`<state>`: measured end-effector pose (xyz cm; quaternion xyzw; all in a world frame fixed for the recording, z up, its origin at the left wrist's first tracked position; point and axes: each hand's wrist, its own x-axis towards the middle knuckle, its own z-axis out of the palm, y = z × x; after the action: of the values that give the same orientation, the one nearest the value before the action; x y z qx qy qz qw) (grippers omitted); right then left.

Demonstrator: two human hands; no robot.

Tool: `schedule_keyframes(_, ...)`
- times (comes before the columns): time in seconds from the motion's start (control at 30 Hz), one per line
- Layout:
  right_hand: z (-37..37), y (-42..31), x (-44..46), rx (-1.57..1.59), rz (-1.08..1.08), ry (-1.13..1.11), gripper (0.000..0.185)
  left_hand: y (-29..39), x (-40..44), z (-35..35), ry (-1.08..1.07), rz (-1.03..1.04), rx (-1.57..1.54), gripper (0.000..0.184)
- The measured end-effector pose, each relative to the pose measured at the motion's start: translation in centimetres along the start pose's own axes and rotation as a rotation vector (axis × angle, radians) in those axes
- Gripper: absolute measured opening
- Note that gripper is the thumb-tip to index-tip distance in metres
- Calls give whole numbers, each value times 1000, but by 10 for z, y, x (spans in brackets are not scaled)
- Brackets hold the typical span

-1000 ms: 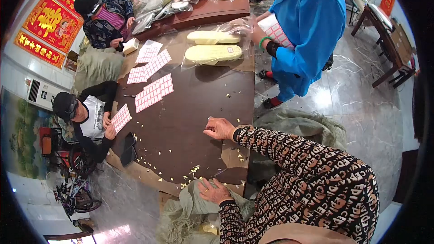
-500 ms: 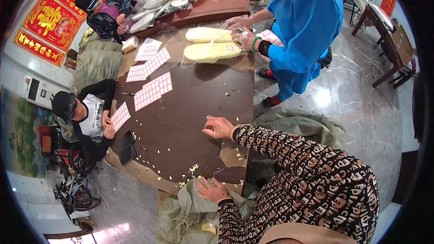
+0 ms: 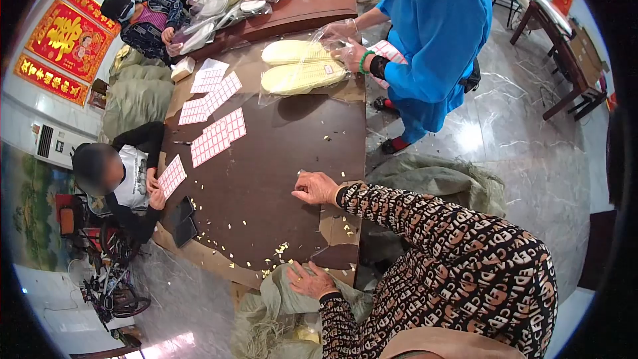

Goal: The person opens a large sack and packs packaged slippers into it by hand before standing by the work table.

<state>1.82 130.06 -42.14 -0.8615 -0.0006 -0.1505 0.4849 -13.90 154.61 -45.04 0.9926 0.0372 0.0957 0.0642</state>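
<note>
Sacking (image 3: pixel 286 289) bunches at the near edge of the table (image 3: pixel 266 159), under my left hand (image 3: pixel 312 281), its fingers spread apart. My right hand (image 3: pixel 316 188) is curled over the tabletop; I can't tell whether its fingertips meet. Pale scraps (image 3: pixel 281 250) litter the wood beside the sacking. Farther off, label sheets (image 3: pixel 211 145) cover the left, while bagged yellow insoles (image 3: pixel 302 76) and a person in blue (image 3: pixel 438 46) crowd the far right.
</note>
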Motion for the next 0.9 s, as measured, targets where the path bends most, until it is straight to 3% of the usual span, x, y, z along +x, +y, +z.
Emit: schedule_keyframes(0.9, 3, 8, -1, -13, -85, 21, 25, 2, 2, -1, -4, 2, -34, 48)
